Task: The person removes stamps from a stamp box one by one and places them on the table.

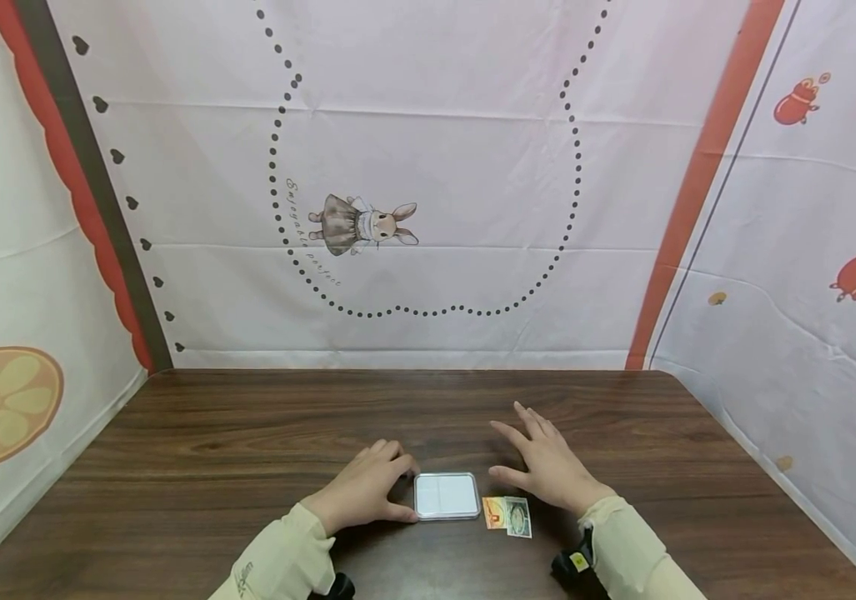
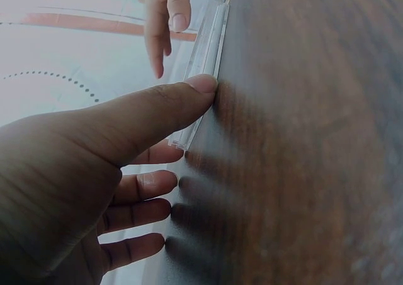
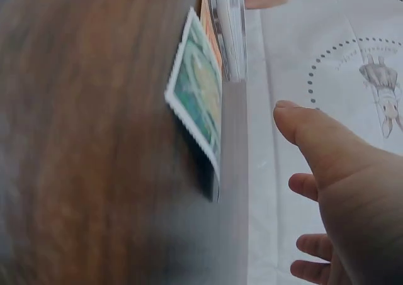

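A flat clear plastic case [image 1: 446, 496] with a white inside lies on the table. My left hand [image 1: 367, 490] holds the case at its left end, the thumb on the near edge and the index finger at the far corner. In the left wrist view the other left fingertips touch down beside the case [image 2: 208, 46]. Just right of the case lie two stamps: an orange stamp [image 1: 494, 512] and, partly overlapping it, a green stamp [image 1: 519, 517] with a white perforated edge. My right hand [image 1: 548, 467] is spread beyond the stamps, holding nothing.
The dark wood-grain table [image 1: 247, 433] runs back to a white printed cloth [image 1: 473, 183] with a rabbit drawing. More printed cloth hangs on both sides. A black wrist device [image 1: 573, 565] sits below the right sleeve.
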`<state>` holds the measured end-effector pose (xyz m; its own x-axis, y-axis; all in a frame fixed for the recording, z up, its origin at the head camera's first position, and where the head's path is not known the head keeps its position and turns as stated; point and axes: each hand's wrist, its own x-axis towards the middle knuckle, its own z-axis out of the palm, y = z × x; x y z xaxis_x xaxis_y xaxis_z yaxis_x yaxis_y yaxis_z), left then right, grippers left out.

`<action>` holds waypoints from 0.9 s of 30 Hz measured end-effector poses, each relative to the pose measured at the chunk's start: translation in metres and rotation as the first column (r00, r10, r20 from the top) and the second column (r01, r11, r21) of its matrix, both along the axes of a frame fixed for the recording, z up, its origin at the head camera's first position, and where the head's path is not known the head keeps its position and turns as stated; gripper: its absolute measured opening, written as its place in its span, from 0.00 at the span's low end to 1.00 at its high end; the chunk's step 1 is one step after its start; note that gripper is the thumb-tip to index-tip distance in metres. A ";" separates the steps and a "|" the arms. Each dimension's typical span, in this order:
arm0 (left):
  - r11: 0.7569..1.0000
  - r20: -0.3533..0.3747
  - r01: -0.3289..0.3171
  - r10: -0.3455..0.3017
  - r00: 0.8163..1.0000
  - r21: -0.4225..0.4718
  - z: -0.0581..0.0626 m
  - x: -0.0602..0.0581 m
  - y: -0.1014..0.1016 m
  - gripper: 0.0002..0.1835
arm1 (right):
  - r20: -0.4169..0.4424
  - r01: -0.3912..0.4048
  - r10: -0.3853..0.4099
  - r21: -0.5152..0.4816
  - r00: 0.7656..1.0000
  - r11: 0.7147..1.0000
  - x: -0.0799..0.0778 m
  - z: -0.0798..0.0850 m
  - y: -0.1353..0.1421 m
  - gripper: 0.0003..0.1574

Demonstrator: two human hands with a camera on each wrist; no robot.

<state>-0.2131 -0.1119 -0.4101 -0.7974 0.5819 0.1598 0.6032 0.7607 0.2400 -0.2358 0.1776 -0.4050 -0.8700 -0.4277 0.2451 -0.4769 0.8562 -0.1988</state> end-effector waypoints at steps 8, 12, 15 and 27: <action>1.000 0.007 -0.003 0.003 1.000 -0.006 -0.002 0.000 0.000 0.28 | 0.002 0.021 -0.021 -0.030 1.000 0.999 -0.005 -0.005 0.008 0.46; 1.000 0.024 -0.004 0.004 1.000 -0.011 -0.001 0.000 0.000 0.28 | 0.020 0.045 -0.045 -0.027 0.999 0.999 -0.006 -0.006 0.012 0.46; 1.000 0.023 -0.003 0.003 1.000 -0.012 -0.001 0.000 0.000 0.28 | 0.016 0.053 -0.053 -0.028 0.998 0.998 -0.007 -0.006 0.014 0.45; 1.000 -0.018 0.005 -0.005 1.000 -0.013 -0.002 0.000 0.001 0.28 | 0.011 0.072 -0.072 -0.016 0.997 0.997 -0.007 -0.009 0.020 0.46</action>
